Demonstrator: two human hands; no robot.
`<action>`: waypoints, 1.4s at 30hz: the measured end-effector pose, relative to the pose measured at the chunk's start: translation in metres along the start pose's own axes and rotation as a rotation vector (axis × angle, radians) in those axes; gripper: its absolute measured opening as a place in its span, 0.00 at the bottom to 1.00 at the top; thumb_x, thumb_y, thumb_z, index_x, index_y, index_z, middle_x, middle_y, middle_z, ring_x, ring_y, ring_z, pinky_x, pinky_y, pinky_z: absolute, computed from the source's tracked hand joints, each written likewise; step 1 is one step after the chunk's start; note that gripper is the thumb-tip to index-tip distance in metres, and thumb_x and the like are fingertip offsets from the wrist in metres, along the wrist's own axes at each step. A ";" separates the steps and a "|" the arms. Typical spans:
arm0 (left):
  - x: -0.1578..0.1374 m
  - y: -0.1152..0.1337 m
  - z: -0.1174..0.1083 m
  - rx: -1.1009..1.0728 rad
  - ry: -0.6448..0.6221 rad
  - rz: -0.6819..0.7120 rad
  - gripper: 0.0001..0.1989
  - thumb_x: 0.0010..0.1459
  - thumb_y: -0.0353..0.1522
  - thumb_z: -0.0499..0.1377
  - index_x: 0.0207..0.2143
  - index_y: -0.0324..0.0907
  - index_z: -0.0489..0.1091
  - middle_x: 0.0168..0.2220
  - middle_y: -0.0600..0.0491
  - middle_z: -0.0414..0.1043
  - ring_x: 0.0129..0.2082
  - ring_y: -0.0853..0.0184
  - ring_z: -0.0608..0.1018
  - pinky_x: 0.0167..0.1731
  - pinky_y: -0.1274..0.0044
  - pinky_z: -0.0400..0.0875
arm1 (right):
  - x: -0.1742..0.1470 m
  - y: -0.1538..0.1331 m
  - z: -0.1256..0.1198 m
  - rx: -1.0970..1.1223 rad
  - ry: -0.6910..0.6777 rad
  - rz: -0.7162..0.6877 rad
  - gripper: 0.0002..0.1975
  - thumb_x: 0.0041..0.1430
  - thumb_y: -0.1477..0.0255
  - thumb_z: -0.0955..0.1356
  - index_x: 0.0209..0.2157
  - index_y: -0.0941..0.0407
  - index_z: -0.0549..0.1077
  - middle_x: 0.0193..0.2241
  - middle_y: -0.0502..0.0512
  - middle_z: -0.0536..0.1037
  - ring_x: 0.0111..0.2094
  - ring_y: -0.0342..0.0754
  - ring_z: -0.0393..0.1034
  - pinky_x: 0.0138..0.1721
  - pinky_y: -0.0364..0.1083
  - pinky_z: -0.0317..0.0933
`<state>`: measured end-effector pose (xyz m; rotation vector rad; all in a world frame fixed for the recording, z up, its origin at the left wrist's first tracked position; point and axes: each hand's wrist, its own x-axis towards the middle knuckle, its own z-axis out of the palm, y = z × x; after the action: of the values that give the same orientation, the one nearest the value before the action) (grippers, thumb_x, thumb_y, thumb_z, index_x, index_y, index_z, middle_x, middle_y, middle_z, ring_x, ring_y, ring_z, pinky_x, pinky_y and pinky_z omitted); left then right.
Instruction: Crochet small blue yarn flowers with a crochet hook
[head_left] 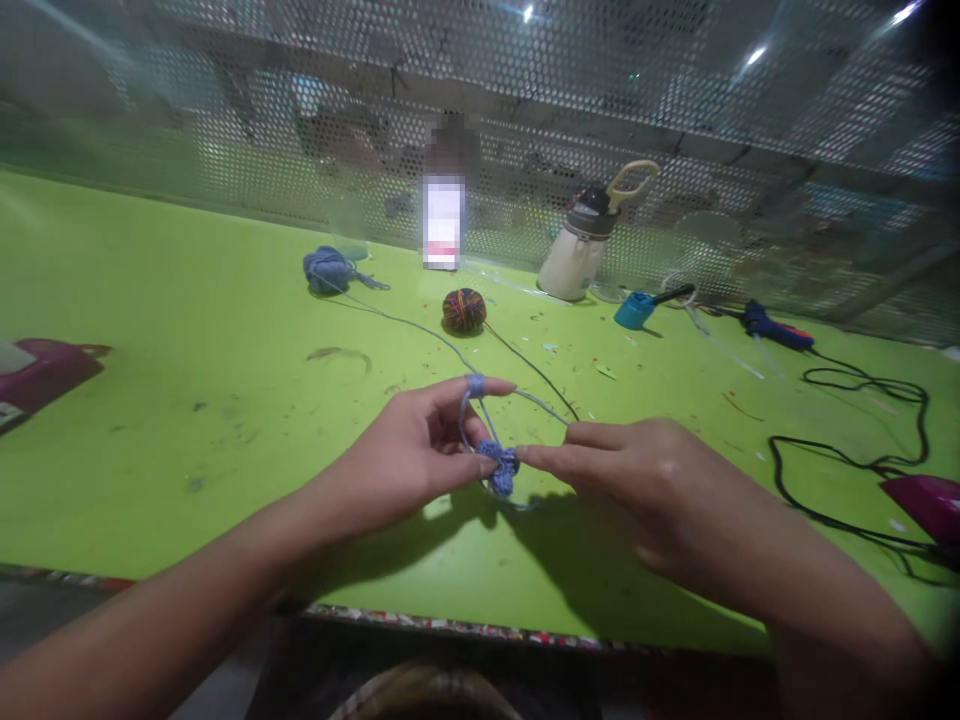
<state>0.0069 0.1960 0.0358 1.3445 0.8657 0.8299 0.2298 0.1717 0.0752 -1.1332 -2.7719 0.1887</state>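
Hands: we count two, a left hand (412, 450) and a right hand (645, 470), held apart from each other over the near part of one green table (187, 420).
Left grip: we see the thumb pressing one blue crocheted piece (501, 478) against the fingers behind it, with the index finger stretched out above.
Right grip: its extended fingertips meet the right side of the piece; we cannot tell whether the fingers close on anything, since the palm is turned away from us.
Crocheted piece: one, small and lobed, between the two hands, close to the table's front edge.
Blue yarn (475, 386): wound around the left index finger in several turns that we cannot count exactly; one strand runs back to the ball.
Yarn balls: two, one blue ball (326, 270) at the back left and one multicoloured ball (464, 311) nearer the middle, from which we follow one dark strand (536, 362) to the right hand.
Along the back: one bright, blurred phone (442, 225) standing upright, one pale bottle (571, 264) with a loop handle, and one small teal container (634, 311) with a black stick-like piece (673, 294) at it.
Right side: one dark blue glue gun (776, 326) and one looping black cord (924, 420).
Magenta items: two, cut off by the frame, one at the left edge (64, 368) and one at the right (926, 505).
Backdrop: one perforated screen (262, 150) behind everything.
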 end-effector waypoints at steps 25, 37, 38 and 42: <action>0.003 -0.004 -0.002 -0.392 0.206 0.045 0.37 0.44 0.26 0.72 0.57 0.44 0.65 0.29 0.59 0.73 0.32 0.71 0.78 0.40 0.77 0.72 | 0.025 -0.021 0.059 0.892 0.631 0.299 0.09 0.61 0.75 0.68 0.43 0.57 0.79 0.24 0.50 0.77 0.20 0.40 0.67 0.22 0.41 0.61; 0.001 -0.002 -0.006 -0.234 0.169 0.063 0.25 0.48 0.28 0.71 0.50 0.46 0.73 0.29 0.59 0.69 0.31 0.73 0.74 0.37 0.77 0.71 | 0.004 -0.010 0.031 -0.300 0.487 -0.091 0.21 0.58 0.87 0.59 0.47 0.64 0.78 0.20 0.55 0.71 0.18 0.46 0.59 0.20 0.45 0.49; 0.001 -0.002 -0.005 -0.241 0.153 0.050 0.24 0.49 0.28 0.70 0.50 0.46 0.74 0.30 0.59 0.69 0.31 0.73 0.74 0.37 0.77 0.71 | 0.002 -0.010 0.028 -0.295 0.456 -0.094 0.22 0.57 0.87 0.59 0.47 0.63 0.78 0.20 0.54 0.71 0.17 0.46 0.58 0.19 0.45 0.48; 0.001 -0.001 -0.002 -0.268 0.116 0.000 0.22 0.50 0.26 0.68 0.48 0.45 0.74 0.30 0.58 0.68 0.30 0.73 0.72 0.35 0.77 0.69 | -0.003 -0.009 0.019 -0.172 0.305 -0.052 0.28 0.49 0.88 0.58 0.50 0.62 0.76 0.24 0.54 0.73 0.18 0.45 0.62 0.20 0.43 0.50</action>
<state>0.0051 0.1979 0.0345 1.0699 0.8120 0.9940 0.2219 0.1622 0.0579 -1.0248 -2.5781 -0.2148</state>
